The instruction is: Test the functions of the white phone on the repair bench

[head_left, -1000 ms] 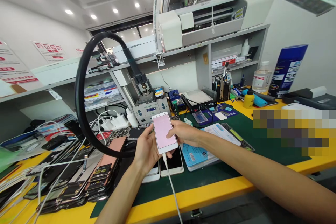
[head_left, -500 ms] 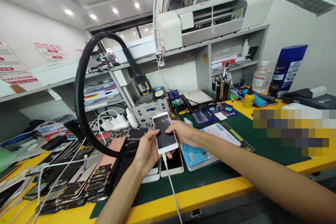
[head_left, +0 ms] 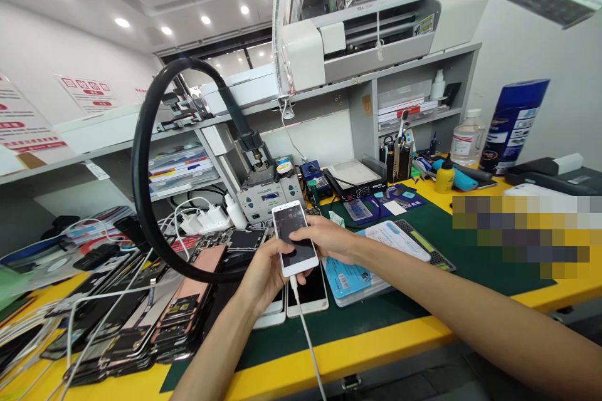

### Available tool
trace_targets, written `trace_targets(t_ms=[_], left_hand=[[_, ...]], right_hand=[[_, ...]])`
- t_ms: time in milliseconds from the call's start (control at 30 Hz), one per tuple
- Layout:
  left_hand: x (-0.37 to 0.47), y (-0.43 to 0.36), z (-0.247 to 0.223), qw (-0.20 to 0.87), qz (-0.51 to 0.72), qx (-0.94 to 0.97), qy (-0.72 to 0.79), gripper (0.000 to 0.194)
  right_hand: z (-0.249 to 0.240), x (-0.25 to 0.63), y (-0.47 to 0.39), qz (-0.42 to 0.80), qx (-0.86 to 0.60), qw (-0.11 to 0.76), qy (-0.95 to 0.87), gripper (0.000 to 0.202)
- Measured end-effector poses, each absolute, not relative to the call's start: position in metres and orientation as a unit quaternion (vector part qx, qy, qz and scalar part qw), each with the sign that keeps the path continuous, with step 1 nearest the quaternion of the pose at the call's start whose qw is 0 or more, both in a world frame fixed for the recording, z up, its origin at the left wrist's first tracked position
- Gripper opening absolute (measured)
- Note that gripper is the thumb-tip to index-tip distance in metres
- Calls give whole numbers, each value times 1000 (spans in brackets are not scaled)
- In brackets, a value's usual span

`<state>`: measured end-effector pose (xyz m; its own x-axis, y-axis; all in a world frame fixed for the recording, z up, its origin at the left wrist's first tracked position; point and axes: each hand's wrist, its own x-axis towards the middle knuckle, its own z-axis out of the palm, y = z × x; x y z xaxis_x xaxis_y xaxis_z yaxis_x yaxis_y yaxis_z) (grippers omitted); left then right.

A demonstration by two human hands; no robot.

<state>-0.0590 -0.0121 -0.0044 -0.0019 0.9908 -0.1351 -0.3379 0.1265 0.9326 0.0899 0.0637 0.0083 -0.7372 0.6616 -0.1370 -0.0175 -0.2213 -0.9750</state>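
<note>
A white smartphone (head_left: 297,263) with a dark screen is held up over the bench between both hands. My left hand (head_left: 264,266) grips its left side, the thumb lying over the lower screen. My right hand (head_left: 332,239) holds the right edge, its thumb reaching across the glass and its other fingers partly hidden behind the phone. From the phone's bottom end a white charging cable (head_left: 305,319) runs down past the bench edge. Below the hands, another white-framed phone (head_left: 314,294) lies on the green mat (head_left: 376,319).
Stacked phone parts (head_left: 181,307) and loose white cables crowd the left. A thick black hose (head_left: 141,156) loops up beside a grey control unit (head_left: 270,197). Blue-and-white packages (head_left: 350,279) lie right of the phones. A yellow bottle (head_left: 444,177) stands farther back.
Both thumbs have shifted on the screen: the left one lower and farther in, the right one farther left. The phone stays in nearly the same place.
</note>
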Motion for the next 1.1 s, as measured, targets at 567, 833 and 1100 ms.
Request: trace_targets(t_ms=[567,833,1100], left_hand=[[-62,-8,-4,638,550,353,408,47],[-57,-8,-8,582,543,373,477,39],[-61,-9,-9,592,540,379,463,35]], right_hand=[[6,87,67,771,-277,248,-518,35],[-3,85,73,775,-245,242,-530,37],[4,87,67,750,-260,237,-560,33]])
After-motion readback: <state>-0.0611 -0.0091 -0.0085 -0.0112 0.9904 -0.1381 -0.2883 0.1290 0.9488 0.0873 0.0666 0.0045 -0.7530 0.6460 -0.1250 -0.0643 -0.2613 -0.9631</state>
